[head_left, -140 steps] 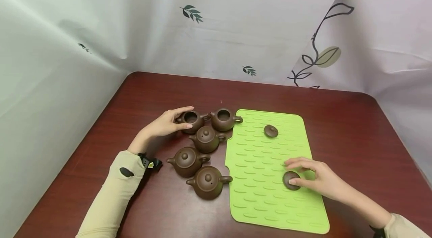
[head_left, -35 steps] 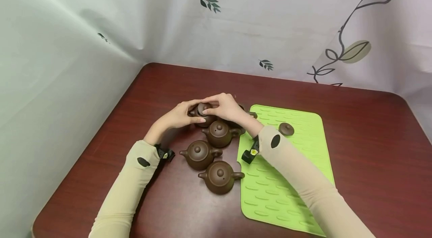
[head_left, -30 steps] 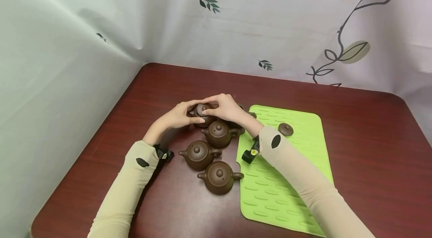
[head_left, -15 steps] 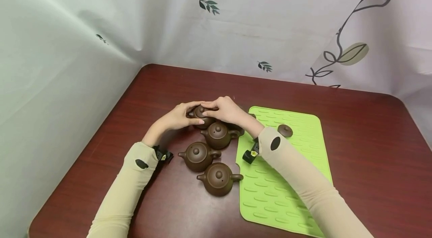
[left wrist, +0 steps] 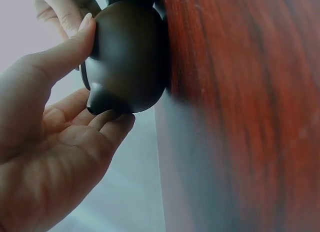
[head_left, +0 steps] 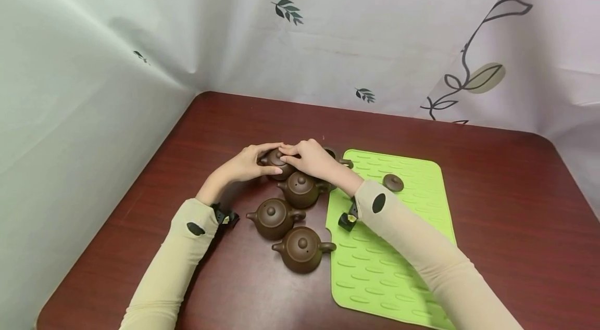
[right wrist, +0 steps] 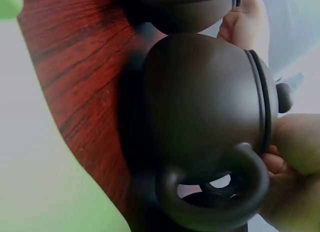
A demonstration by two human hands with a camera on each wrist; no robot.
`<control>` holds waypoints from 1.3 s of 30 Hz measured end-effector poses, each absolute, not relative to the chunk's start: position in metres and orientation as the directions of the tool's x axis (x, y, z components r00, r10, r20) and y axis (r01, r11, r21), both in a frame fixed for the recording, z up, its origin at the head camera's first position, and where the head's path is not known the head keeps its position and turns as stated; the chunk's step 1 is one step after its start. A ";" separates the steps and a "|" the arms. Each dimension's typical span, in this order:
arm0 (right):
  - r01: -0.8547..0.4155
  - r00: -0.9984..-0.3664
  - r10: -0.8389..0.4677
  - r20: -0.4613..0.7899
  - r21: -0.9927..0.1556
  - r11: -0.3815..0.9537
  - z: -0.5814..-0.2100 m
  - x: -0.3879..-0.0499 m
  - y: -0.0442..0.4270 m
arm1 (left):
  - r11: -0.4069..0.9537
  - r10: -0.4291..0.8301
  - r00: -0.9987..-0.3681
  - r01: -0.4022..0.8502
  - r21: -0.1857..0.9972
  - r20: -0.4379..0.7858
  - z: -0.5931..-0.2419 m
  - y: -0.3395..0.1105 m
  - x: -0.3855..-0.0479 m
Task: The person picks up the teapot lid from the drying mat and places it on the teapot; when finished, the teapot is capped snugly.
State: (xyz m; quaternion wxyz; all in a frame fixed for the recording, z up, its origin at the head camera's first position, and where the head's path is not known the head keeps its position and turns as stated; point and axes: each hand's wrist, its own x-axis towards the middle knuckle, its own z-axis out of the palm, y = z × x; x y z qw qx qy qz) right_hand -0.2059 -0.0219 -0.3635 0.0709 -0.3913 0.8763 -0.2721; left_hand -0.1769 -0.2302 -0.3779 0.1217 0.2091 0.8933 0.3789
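In the head view my left hand (head_left: 239, 166) grips a small brown teapot (head_left: 287, 172) at the back left, thumb on the near side and fingers on the far side. The left wrist view shows the hand around its spout end. My right hand (head_left: 313, 157) reaches over and holds the lid (head_left: 277, 155), which sits on that pot's mouth. Part of an uncovered teapot (head_left: 346, 163) shows behind the right wrist. A loose lid (head_left: 393, 182) lies on the green mat (head_left: 365, 267). In the right wrist view a lidded teapot (right wrist: 200, 96) hides much of the right hand's work.
Three lidded teapots stand nearer on the reddish-brown table (head_left: 225, 288): one below the hands (head_left: 301, 192), one farther left (head_left: 271, 220) and the nearest (head_left: 300, 252). My right forearm crosses the mat. White curtains (head_left: 323, 49) hang around the table.
My right hand has brought one lid from the mat to the back-left teapot. The lid was tilted there a second ago and now lies flatter. My left hand keeps its hold.
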 end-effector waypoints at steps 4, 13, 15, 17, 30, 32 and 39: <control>-0.682 -0.644 -0.760 0.087 -0.514 0.520 -0.362 -0.208 -0.012 | 0.661 0.482 -0.874 0.319 0.679 -0.058 -0.377 -0.229 -0.177; -0.689 -0.626 -0.771 0.116 -0.546 0.477 -0.359 -0.206 0.034 | 0.578 0.613 -0.790 0.468 0.668 0.023 -0.356 -0.223 -0.174; -0.676 -0.642 -0.754 0.139 -0.566 0.471 -0.360 -0.205 0.045 | 0.568 0.627 -0.778 0.496 0.657 0.046 -0.352 -0.219 -0.175; -0.667 -0.658 -0.734 0.166 -0.581 0.466 -0.360 -0.203 0.055 | 0.569 0.639 -0.767 0.524 0.634 0.059 -0.350 -0.213 -0.178; -0.661 -0.702 -0.684 0.200 -0.542 0.520 -0.372 -0.193 0.123 | 0.674 0.687 -0.714 0.559 0.483 -0.132 -0.348 -0.165 -0.204; -0.652 -0.718 -0.658 0.226 -0.550 0.523 -0.375 -0.191 0.133 | 0.669 0.696 -0.707 0.572 0.473 -0.129 -0.348 -0.159 -0.206; -0.602 -0.766 -0.617 0.183 -0.541 0.587 -0.380 -0.183 0.161 | 0.672 0.683 -0.724 0.572 0.470 -0.097 -0.347 -0.147 -0.209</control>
